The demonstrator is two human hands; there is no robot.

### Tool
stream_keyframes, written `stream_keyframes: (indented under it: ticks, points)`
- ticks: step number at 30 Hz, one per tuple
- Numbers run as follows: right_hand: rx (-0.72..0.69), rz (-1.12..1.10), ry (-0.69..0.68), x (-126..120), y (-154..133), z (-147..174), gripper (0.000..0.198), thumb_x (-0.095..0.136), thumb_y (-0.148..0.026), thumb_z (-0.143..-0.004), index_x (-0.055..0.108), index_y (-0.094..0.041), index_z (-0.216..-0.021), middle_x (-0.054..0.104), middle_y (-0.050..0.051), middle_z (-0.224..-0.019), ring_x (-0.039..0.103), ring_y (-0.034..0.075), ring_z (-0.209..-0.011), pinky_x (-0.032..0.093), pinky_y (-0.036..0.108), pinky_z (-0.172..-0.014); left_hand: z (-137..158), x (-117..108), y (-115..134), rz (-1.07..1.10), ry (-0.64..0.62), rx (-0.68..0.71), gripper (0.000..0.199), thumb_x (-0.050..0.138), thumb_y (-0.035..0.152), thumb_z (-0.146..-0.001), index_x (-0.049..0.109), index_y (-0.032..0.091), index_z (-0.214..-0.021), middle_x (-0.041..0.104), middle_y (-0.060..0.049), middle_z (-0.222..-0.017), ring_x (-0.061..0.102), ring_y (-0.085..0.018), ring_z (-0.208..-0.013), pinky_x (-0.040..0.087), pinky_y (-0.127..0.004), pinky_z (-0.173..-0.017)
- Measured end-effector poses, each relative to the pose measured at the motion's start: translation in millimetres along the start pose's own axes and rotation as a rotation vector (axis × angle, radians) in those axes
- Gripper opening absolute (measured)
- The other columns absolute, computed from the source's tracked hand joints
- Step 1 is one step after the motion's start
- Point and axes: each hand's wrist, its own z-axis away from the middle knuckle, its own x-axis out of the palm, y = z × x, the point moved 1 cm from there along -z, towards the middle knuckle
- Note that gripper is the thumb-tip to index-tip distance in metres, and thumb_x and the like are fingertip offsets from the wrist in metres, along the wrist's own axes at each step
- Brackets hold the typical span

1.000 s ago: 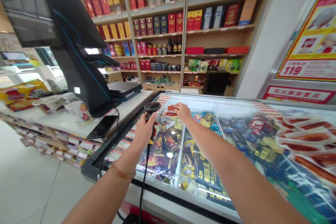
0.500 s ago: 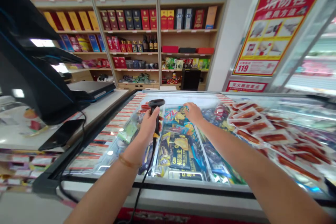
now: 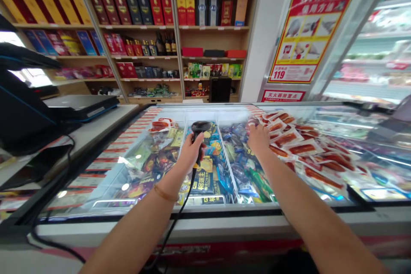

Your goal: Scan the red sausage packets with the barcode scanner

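In the head view, my left hand is closed around the handle of a black barcode scanner, its cable hanging toward me. The scanner is above a wire-divided section of the chest freezer holding yellow and dark blue ice cream packets. To the right, my right hand reaches to a red-and-purple packet at the left edge of a pile of vacuum-packed sausages. Its fingers look apart and slightly bent, somewhat blurred; I cannot tell how firmly they touch the packet.
A flat black-topped scale and a dark checkout machine stand on the counter at left. White wire dividers split the freezer. Shelves of boxed goods line the back wall. A loose black cable hangs at left.
My right hand has moved right, from the ice cream packets to the edge of the sausage pile. The view has turned right. My left hand still grips the scanner.
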Motion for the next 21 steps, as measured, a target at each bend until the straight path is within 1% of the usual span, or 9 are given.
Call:
stream_keyframes:
  ticks: [3,6,8,10,14,15,17,19,21]
  points:
    - [-0.007,-0.044,-0.019,5,6,-4,0.030,0.050,-0.023,-0.087,0.067,-0.017,-0.111,0.064,0.025,-0.111,0.053,0.041,-0.118,0.043,0.063,-0.093,2,-4,4,-0.039,0.016,0.015,0.047,0.066,0.061,-0.076,0.043,0.023,-0.088,0.059,0.006,-0.063,0.049,-0.008,-0.039,0.038,-0.020,-0.036]
    - [-0.051,-0.015,-0.053,7,7,-6,0.027,0.049,-0.019,-0.087,0.070,-0.016,-0.102,0.066,0.025,-0.104,0.056,0.040,-0.113,0.045,0.061,-0.092,3,-6,6,-0.069,0.021,0.031,0.046,0.065,0.061,-0.076,0.043,0.023,-0.088,0.059,0.005,-0.064,0.048,-0.008,-0.039,0.037,-0.020,-0.036]
    - [-0.052,0.020,-0.107,7,4,-6,0.026,0.047,-0.016,-0.087,0.072,-0.015,-0.095,0.066,0.025,-0.101,0.059,0.039,-0.111,0.045,0.059,-0.092,3,-7,5,-0.084,0.014,0.038,0.044,0.065,0.060,-0.077,0.043,0.023,-0.089,0.058,0.006,-0.064,0.048,-0.008,-0.039,0.037,-0.020,-0.036]
    - [-0.056,0.061,-0.154,3,3,-7,0.027,0.046,-0.016,-0.088,0.072,-0.013,-0.096,0.066,0.027,-0.103,0.059,0.040,-0.111,0.044,0.059,-0.093,3,-9,3,-0.093,0.009,0.034,0.043,0.065,0.058,-0.078,0.044,0.023,-0.091,0.057,0.006,-0.063,0.048,-0.008,-0.039,0.037,-0.019,-0.037]
    - [-0.112,0.184,-0.161,-16,8,-9,0.026,0.053,-0.025,-0.088,0.072,-0.013,-0.100,0.065,0.030,-0.112,0.055,0.045,-0.118,0.039,0.067,-0.094,0,-15,-3,-0.124,0.008,0.032,0.043,0.065,0.058,-0.079,0.046,0.023,-0.095,0.058,0.006,-0.065,0.049,-0.008,-0.040,0.037,-0.020,-0.037]
    - [-0.106,0.235,-0.179,-22,10,-9,0.026,0.054,-0.027,-0.088,0.073,-0.013,-0.099,0.066,0.031,-0.112,0.056,0.046,-0.117,0.039,0.068,-0.094,-1,-17,-5,-0.129,0.006,0.037,0.043,0.065,0.059,-0.079,0.046,0.023,-0.095,0.058,0.005,-0.066,0.049,-0.008,-0.040,0.037,-0.020,-0.037]
    - [-0.046,0.332,-0.266,-31,11,-9,0.025,0.056,-0.027,-0.088,0.074,-0.013,-0.098,0.069,0.030,-0.106,0.062,0.044,-0.111,0.043,0.065,-0.090,-4,-20,-7,-0.135,0.002,0.051,0.044,0.063,0.061,-0.079,0.046,0.023,-0.095,0.059,0.005,-0.067,0.049,-0.008,-0.041,0.038,-0.020,-0.037]
    - [0.040,0.390,-0.370,-36,9,-7,0.024,0.056,-0.023,-0.088,0.074,-0.012,-0.100,0.071,0.029,-0.102,0.067,0.042,-0.105,0.048,0.059,-0.085,-5,-21,-9,-0.142,-0.004,0.063,0.044,0.063,0.061,-0.079,0.046,0.024,-0.095,0.059,0.005,-0.067,0.049,-0.009,-0.040,0.038,-0.020,-0.036]
    - [0.080,0.400,-0.436,-40,2,-5,0.025,0.054,-0.018,-0.089,0.073,-0.012,-0.105,0.072,0.027,-0.103,0.069,0.039,-0.103,0.050,0.054,-0.082,-5,-21,-9,-0.145,-0.009,0.068,0.045,0.063,0.062,-0.079,0.046,0.024,-0.096,0.059,0.005,-0.067,0.049,-0.009,-0.040,0.038,-0.020,-0.036]
